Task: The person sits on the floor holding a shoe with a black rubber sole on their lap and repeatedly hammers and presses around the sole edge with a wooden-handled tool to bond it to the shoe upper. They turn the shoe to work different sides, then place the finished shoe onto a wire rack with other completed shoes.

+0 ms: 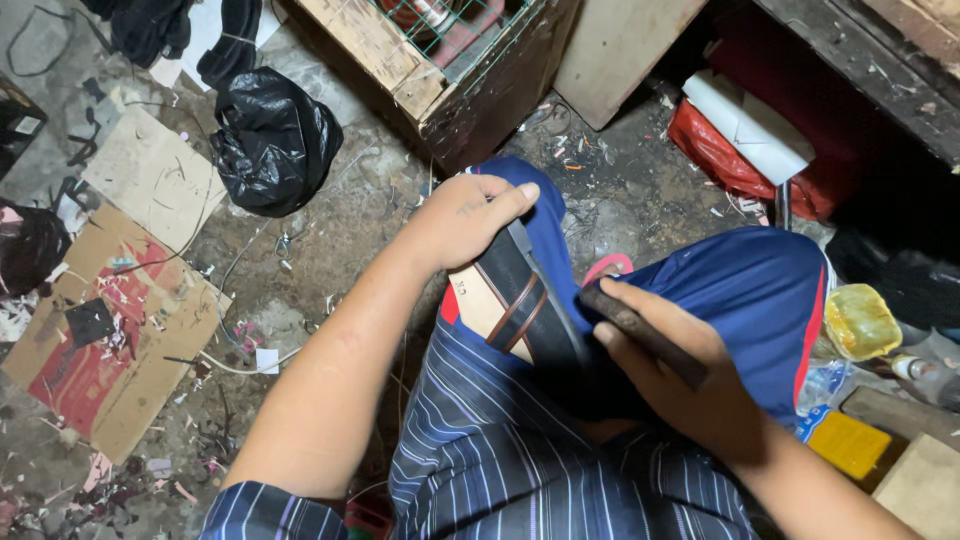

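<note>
My left hand (465, 215) grips the toe end of a sandal (520, 300) that rests on my lap, sole side showing tan with dark straps and a red edge. My right hand (680, 375) is closed around a dark, flat stick-like tool (640, 330), whose tip touches the sandal's side. I sit with blue shorts over my knees and a striped shirt below.
A black plastic bag (272, 140) lies on the dirty floor at left, beside flattened cardboard (110, 330) and scraps. A wooden crate with green mesh (440, 60) stands ahead. Red plastic and white paper (745, 130) sit right; a yellow tub (858, 320) and yellow box (848, 442) lie at right.
</note>
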